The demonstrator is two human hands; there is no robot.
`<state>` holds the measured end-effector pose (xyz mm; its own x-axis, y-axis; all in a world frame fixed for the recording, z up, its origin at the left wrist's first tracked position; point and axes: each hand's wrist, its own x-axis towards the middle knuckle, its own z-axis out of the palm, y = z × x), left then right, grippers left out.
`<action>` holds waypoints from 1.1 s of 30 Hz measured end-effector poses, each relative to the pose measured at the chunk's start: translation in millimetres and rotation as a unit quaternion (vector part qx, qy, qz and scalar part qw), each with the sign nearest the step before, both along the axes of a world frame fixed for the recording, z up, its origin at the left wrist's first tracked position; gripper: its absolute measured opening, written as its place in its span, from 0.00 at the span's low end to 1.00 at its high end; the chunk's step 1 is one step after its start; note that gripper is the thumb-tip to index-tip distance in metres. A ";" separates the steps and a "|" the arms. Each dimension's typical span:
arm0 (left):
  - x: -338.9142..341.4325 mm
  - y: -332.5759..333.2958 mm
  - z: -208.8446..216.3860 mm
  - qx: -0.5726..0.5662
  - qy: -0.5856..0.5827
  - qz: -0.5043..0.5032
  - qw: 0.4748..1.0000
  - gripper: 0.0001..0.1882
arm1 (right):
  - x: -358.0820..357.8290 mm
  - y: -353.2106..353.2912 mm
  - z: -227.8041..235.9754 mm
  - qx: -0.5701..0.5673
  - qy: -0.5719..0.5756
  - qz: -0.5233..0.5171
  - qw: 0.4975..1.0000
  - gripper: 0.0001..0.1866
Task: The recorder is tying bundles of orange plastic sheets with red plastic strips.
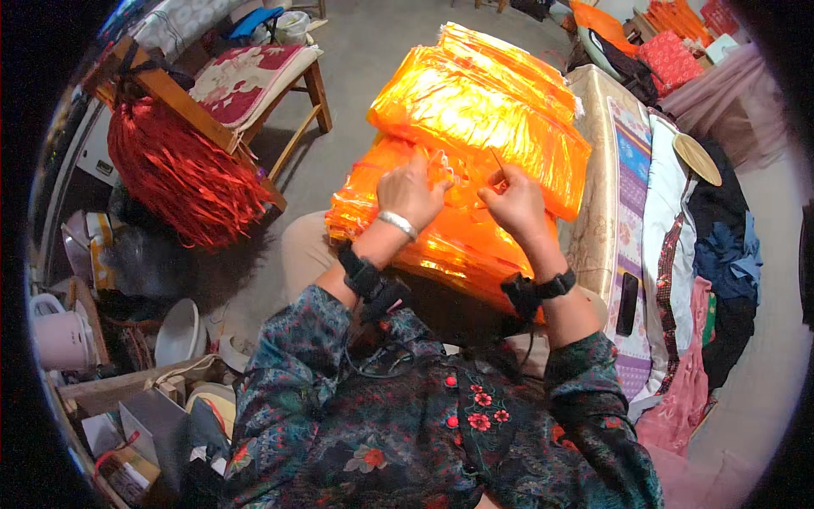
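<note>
A thick stack of shiny orange plastic sheets (483,93), folded and layered, lies in front of me across my lap. My left hand (411,197), with a silver bangle at the wrist, is closed in a pinch over the middle of the stack. A thin white string (442,161) loops out at its fingertips. Just to the right, my right hand (515,204) is also pinched shut, and a thin dark needle-like stick (498,158) pokes up from its fingers. Loose orange plastic (466,188) is bunched between the two hands. Each wrist wears a black strap.
Red strands (178,170) hang from a wooden chair (305,93) on the left. To the right is a bed edge (593,170) with a black phone (627,304), clothes and a round fan (697,159). A wooden crate (127,386) of boxes stands at lower left.
</note>
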<state>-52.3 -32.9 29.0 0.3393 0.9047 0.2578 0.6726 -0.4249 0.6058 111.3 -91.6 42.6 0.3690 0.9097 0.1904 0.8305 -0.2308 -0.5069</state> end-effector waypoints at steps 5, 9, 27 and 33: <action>10.3 10.4 5.7 -0.032 0.056 0.044 0.997 0.15 | -7.5 5.0 -2.8 -0.101 -0.057 -0.051 0.992 0.09; -25.9 26.1 -9.9 0.032 0.061 0.071 0.995 0.10 | 43.4 -60.1 -12.7 0.047 0.077 -0.055 0.994 0.06; -152.9 35.5 -66.8 0.032 0.159 -0.151 0.975 0.06 | 96.2 -189.9 -19.7 -0.194 0.434 -0.077 0.876 0.09; -228.6 79.8 -56.2 0.079 0.021 0.039 0.996 0.11 | 122.7 -197.4 -15.8 -0.009 0.335 -0.197 0.921 0.13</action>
